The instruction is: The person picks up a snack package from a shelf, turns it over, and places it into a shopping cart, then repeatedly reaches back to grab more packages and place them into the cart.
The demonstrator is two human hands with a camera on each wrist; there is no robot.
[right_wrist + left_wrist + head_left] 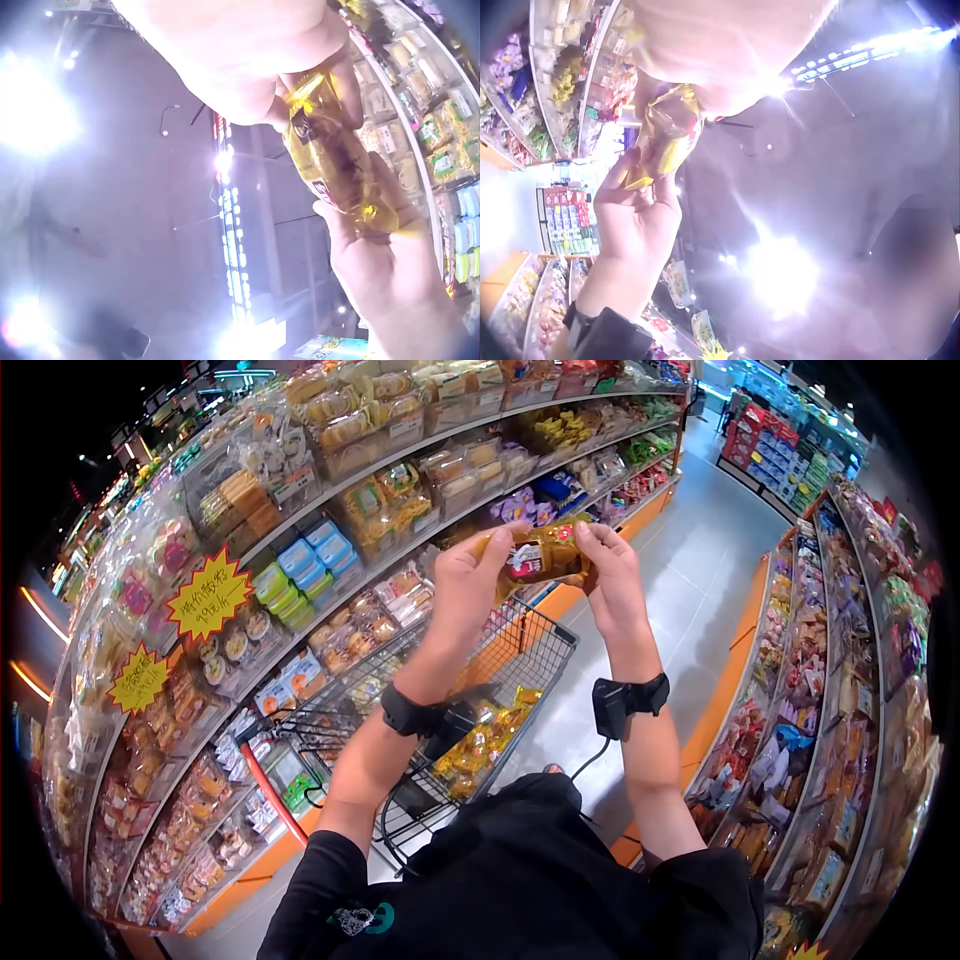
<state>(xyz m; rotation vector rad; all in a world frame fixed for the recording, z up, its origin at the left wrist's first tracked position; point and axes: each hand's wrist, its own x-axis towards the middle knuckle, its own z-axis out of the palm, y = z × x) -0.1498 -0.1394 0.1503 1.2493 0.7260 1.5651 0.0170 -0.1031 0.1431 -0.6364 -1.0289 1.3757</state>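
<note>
A small snack packet (543, 553) in shiny gold-yellow wrapping is held up between both hands in the head view. My left hand (472, 575) pinches its left end, and my right hand (608, 565) pinches the other. In the left wrist view the packet (667, 135) spans the near left hand (720, 45) and the right hand (637, 225). The right wrist view shows printed labels on the packet (334, 154), with the right hand (240, 52) at its upper end and the left hand (382, 262) at its lower end.
Below the hands stands a wire shopping cart (540, 645) with a red handle (272, 790), holding several gold packets (480, 750). Shelves of packaged food (390, 510) rise on the left, with more shelves (800, 690) on the right. A tiled aisle (680, 570) runs between them.
</note>
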